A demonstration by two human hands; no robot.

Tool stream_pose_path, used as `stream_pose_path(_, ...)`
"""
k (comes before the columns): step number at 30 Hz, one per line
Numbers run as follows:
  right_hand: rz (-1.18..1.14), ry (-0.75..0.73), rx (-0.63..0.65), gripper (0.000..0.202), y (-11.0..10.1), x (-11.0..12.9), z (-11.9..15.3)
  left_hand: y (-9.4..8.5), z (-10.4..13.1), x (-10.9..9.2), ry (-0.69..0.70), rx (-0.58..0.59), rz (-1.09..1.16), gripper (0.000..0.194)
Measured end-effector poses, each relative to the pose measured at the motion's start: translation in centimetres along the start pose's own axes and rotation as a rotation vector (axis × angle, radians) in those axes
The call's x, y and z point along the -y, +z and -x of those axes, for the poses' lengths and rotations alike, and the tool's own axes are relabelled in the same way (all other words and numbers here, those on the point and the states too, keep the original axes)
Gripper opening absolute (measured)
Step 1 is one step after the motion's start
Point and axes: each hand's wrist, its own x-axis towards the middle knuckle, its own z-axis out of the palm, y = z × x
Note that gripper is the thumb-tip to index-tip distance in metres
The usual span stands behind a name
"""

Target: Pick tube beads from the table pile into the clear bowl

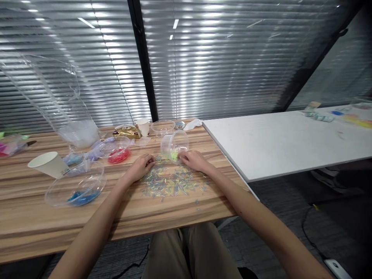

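Small clear and yellowish tube-like pieces lie spread on the wooden table. My left hand rests at the left edge of this spread, fingertips pinched together; what they hold, if anything, is too small to name. A clear plastic tub lies tipped on its side behind the pieces, with yellow-green bits inside its lower wall. My right hand is at the tub's right rim, fingers curled and closed close to the yellow-green bits. Whether it grips the rim or a piece is hidden.
Left on the wooden table are a tilted paper cup, a clear bowl with blue pieces and a bowl with red pieces. Behind stand a gold packet, a small paper cup and a clear bowl. A white table adjoins right.
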Motion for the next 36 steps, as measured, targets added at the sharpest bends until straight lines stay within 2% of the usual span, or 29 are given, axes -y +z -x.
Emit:
stream_pose_path(8,0.011,-0.012,-0.03,0.031,0.32,-0.23,-0.13,-0.1,-0.06,-0.14,-0.011,0.005,0.004,0.017)
stream_pose_path(36,0.001,-0.008,-0.009,0.031,0.02,0.0,0.0,-0.27,-0.05,-0.36,-0.002,0.007,0.009,0.022)
